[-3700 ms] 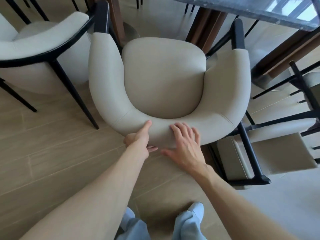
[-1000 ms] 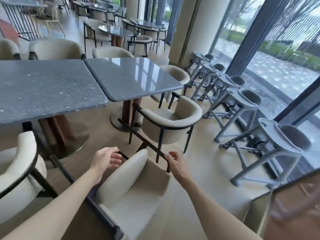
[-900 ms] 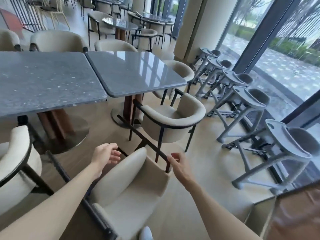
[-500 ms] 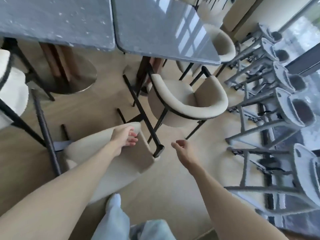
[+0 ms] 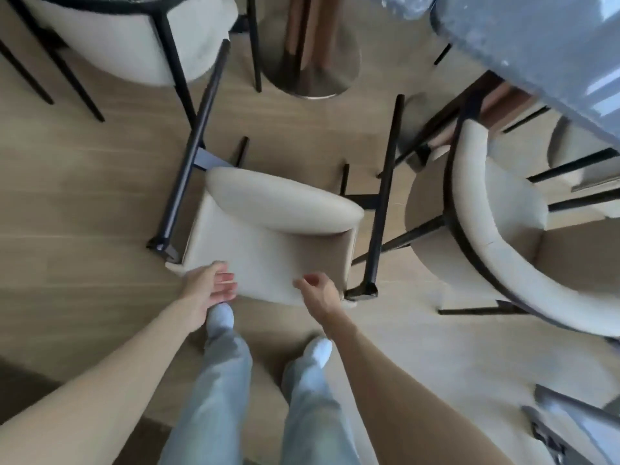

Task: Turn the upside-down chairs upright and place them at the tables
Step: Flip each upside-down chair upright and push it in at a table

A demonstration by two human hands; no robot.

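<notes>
On the pale wood floor [image 5: 84,203], just before the person's feet, the cream upholstered chair with black metal legs [image 5: 268,229] lies tipped over, legs pointing away. Left hand [image 5: 208,286] and right hand [image 5: 318,292] hover at its near edge, fingers loosely spread, gripping nothing. Next, probably, grasp and lift it upright beside the grey stone-topped table [image 5: 536,45].

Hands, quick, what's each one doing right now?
Left hand: open, holding nothing, beside the tipped chair.
Right hand: open, holding nothing, beside it.
</notes>
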